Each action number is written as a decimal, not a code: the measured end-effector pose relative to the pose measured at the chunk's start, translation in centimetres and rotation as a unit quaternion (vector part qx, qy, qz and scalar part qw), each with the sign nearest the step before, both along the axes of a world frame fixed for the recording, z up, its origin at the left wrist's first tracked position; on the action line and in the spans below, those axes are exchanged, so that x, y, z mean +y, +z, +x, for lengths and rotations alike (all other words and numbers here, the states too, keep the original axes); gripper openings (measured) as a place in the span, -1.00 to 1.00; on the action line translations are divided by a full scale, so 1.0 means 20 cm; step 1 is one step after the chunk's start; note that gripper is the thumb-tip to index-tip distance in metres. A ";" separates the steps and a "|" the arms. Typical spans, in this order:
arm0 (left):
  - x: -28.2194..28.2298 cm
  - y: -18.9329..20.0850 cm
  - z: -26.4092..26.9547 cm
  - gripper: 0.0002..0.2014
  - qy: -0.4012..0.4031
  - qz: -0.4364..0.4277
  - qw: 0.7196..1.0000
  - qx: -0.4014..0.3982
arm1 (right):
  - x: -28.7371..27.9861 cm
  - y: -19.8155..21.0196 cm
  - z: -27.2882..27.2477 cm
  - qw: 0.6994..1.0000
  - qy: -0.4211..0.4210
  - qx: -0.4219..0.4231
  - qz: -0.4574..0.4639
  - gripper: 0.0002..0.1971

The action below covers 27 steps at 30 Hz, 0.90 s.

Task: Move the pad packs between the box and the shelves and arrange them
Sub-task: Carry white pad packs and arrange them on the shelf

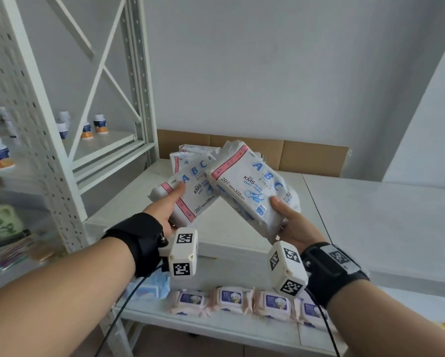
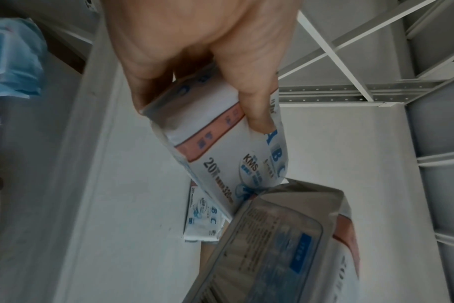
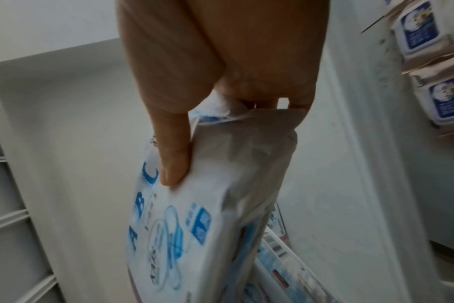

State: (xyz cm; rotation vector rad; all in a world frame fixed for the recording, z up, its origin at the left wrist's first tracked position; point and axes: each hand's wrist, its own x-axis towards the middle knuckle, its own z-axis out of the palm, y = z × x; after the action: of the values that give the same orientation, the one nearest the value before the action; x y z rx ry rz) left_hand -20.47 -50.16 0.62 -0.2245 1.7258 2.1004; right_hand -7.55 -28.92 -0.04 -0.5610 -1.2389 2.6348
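Two white pad packs with blue "ABC" lettering and a pink stripe are held up over the white shelf top (image 1: 231,228). My left hand (image 1: 166,210) grips the left pack (image 1: 190,199) by its near end, thumb on the front; this pack (image 2: 220,155) shows under my left hand (image 2: 208,61) in the left wrist view. My right hand (image 1: 289,222) grips the right pack (image 1: 247,186) at its lower right corner, shown again as hand (image 3: 220,71) and pack (image 3: 208,205). The packs' inner corners overlap. Another pack (image 1: 190,154) lies behind them, by the cardboard box (image 1: 306,153).
Pink wipe packs (image 1: 231,298) line the lower shelf, with a blue packet (image 1: 149,288) at their left. A white perforated shelf upright (image 1: 51,161) stands to the left, with small bottles (image 1: 100,123) and a green bottle (image 1: 4,220) on its shelves. A grey wall is behind.
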 end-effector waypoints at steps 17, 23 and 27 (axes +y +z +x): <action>-0.05 -0.16 -1.07 -0.33 -0.042 -0.112 0.991 0.056 | 0.38 -0.06 -0.71 0.983 -0.074 -0.070 0.151 -0.52; -0.08 -0.18 -1.30 -0.39 -0.124 -0.146 0.978 0.078 | 0.40 -0.16 -0.89 0.954 -0.110 -0.157 0.231 -0.42; -0.05 -0.20 -1.42 -0.56 -0.160 -0.137 0.973 0.091 | 0.40 -0.21 -1.02 0.949 -0.124 -0.161 0.243 -0.48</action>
State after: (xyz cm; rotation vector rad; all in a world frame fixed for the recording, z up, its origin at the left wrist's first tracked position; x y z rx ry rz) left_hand -48.87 -51.08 -3.47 0.1653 2.0056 1.6932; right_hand -27.86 -20.94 -4.28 -0.9988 -1.7041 1.9792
